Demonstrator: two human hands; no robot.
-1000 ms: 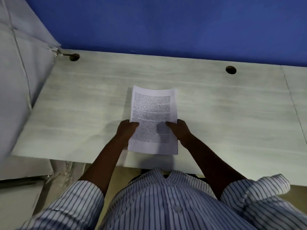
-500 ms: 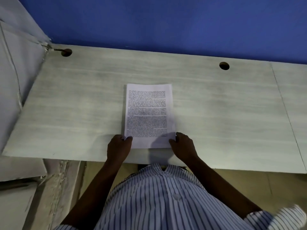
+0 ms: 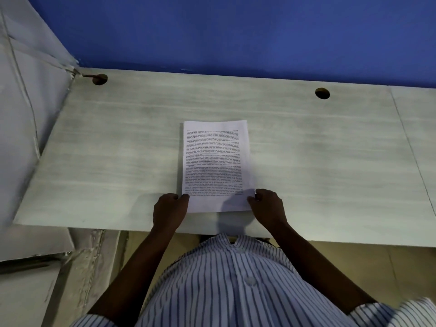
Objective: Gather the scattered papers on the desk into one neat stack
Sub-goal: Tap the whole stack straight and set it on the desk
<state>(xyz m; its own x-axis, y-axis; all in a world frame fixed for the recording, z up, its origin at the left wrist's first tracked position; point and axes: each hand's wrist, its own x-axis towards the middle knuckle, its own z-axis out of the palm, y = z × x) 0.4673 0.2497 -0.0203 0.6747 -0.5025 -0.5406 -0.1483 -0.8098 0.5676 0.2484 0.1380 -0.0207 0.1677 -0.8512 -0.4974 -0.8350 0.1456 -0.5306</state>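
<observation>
Desk point(image 3: 118, 161): seemingly 1 stack point(image 3: 215, 149), print blurred

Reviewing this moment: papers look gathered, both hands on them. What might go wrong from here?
1. The paper stack lies close to the front edge of the desk; a pull toward the body might slide it off.
2. The left hand and right hand hold only its near corners, so far ends may fan out.
</observation>
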